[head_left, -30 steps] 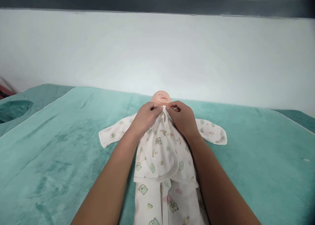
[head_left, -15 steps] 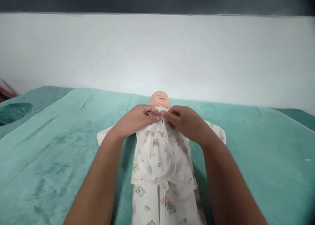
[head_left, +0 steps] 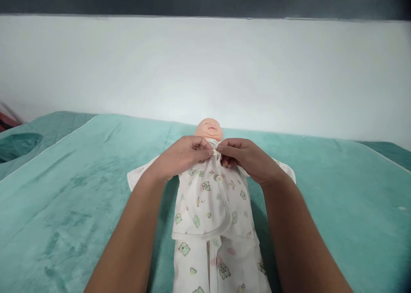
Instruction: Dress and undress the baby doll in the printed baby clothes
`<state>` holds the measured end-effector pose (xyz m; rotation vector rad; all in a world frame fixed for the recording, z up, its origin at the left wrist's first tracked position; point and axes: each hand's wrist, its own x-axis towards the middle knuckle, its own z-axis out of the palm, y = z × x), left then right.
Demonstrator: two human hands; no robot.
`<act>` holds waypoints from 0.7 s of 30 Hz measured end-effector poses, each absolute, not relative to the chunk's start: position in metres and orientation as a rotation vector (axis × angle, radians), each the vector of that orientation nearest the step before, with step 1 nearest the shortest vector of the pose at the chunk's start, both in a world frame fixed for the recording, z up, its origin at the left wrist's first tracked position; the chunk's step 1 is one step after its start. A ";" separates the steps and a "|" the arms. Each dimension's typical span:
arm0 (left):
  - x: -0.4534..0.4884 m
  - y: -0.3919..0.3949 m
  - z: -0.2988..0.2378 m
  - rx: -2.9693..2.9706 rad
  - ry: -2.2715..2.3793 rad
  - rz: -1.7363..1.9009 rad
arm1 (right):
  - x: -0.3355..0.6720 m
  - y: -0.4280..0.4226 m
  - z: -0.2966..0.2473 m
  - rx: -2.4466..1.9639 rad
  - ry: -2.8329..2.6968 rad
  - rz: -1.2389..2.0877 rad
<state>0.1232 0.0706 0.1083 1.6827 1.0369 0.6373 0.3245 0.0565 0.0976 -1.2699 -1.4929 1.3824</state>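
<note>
A baby doll [head_left: 209, 128] lies on its back, head toward the wall. It wears a white baby shirt [head_left: 204, 203] printed with green animals, over matching trousers [head_left: 192, 269]. My left hand [head_left: 189, 156] pinches the shirt's front edge just below the neck, thumb against fingers. Opposite it, my right hand [head_left: 245, 156] is closed, its fingertips at the same edge by a small pale button [head_left: 215, 152]. Another button [head_left: 218, 179] shows lower on the front. Both sleeves stretch out sideways, partly behind my wrists.
A teal plush sheet [head_left: 80, 216] covers the bed around the doll. Behind it rises a white wall [head_left: 205, 70] with a dark band [head_left: 205, 0] above. Darker quilted fabric [head_left: 64, 124] and a red item [head_left: 8, 119] are at the far left.
My fingertips have parted slightly at the neckline, the right hand shifting a little to the right. The upper button now shows between them, and the shirt front has shifted slightly right.
</note>
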 end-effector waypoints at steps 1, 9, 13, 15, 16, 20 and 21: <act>0.124 0.070 0.109 1.677 1.038 0.632 | 0.325 0.058 0.095 -1.242 -1.467 1.401; 0.128 0.069 0.109 1.691 1.049 0.672 | 0.327 0.064 0.084 -1.157 -1.428 1.452; 0.130 0.069 0.109 1.681 1.043 0.704 | 0.329 0.065 0.082 -1.153 -1.421 1.457; 0.131 0.069 0.109 1.681 1.032 0.714 | 0.329 0.065 0.080 -1.154 -1.410 1.464; 0.132 0.069 0.110 1.680 1.029 0.715 | 0.330 0.066 0.080 -1.151 -1.407 1.467; 0.132 0.068 0.109 1.672 1.029 0.718 | 0.330 0.067 0.079 -1.136 -1.405 1.474; 0.132 0.068 0.108 1.673 1.029 0.718 | 0.330 0.067 0.079 -1.132 -1.405 1.476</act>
